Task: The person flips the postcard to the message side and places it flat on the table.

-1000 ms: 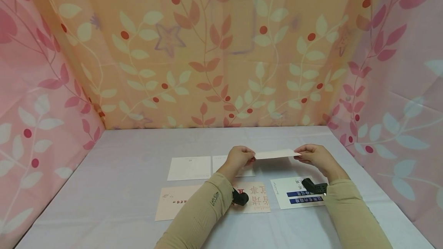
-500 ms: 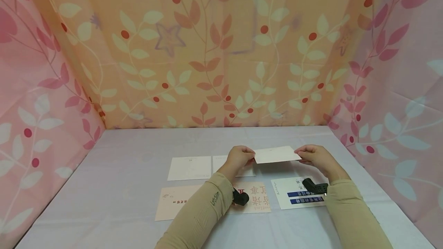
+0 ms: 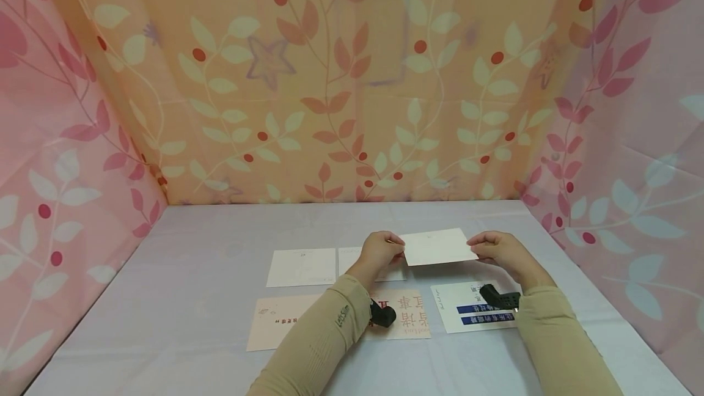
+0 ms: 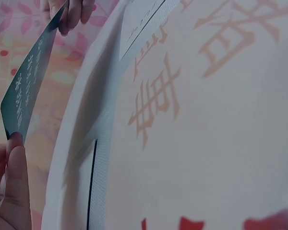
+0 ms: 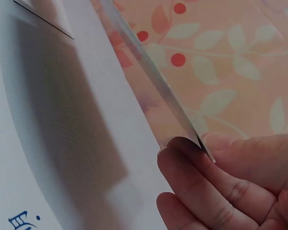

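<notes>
Both hands hold one postcard raised above the table, its pale side facing up in the head view. My left hand pinches its left edge, and my right hand pinches the right edge between thumb and fingers. From the left wrist view, the underside of the postcard is dark green with white writing. In the right wrist view it appears nearly edge-on, and its shadow falls on the cloth below. Under the right wrist lies a white card with blue bands.
A white card lies at the back left, with another white card partly behind the left hand. Nearer are a pinkish card and a cream card with orange characters, partly covered by the left arm. Patterned curtains surround the white-clothed table.
The postcard has tilted: its far edge rose and its near edge dropped, so more of the pale face shows. Both hands stay almost in place.
</notes>
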Available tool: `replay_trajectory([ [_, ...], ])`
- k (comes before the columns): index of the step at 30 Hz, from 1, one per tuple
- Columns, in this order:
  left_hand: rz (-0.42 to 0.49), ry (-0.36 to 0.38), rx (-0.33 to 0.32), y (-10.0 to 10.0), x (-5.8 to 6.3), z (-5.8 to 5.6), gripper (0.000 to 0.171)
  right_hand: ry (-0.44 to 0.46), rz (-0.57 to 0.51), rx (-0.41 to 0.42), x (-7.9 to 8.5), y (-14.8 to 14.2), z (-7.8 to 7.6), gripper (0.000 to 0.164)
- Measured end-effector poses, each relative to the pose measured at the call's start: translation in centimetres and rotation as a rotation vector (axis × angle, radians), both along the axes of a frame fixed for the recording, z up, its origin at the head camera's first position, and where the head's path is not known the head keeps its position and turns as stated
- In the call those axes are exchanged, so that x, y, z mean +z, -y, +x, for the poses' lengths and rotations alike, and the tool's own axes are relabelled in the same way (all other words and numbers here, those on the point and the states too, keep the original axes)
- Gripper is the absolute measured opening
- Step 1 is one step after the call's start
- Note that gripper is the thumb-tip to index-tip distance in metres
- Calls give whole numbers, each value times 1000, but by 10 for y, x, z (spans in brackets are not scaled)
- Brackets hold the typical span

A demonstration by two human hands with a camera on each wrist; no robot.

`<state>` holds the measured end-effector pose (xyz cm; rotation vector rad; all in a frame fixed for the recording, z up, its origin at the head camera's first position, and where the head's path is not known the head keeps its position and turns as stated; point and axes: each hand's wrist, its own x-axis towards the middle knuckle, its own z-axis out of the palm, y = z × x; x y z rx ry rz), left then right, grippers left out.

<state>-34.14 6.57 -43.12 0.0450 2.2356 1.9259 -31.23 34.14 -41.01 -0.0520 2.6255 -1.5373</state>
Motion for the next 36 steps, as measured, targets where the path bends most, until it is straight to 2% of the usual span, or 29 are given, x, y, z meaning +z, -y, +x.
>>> replay_trajectory([
  [3,13,7,8,0,0,0,6,7,7,-14,0,1,0,30],
  [8,1,2,31,1,-1,0,25,26,-6,-33,-1,5,0,26],
  [10,-8,1,39,1,-2,0,27,32,-15,-38,-1,6,-1,24],
  [16,0,-18,50,2,-4,-1,10,41,-26,-49,-1,7,-1,24],
  [20,-1,-21,61,2,-4,-1,5,47,-13,-56,-1,8,-2,32],
  [24,-22,-46,69,2,-5,-1,4,39,3,-52,-1,9,-2,38],
  [30,-17,-70,75,0,-3,-1,4,32,-2,-54,-1,9,-2,37],
  [36,-16,-28,68,-1,-2,0,13,13,-16,-59,-2,8,-4,36],
])
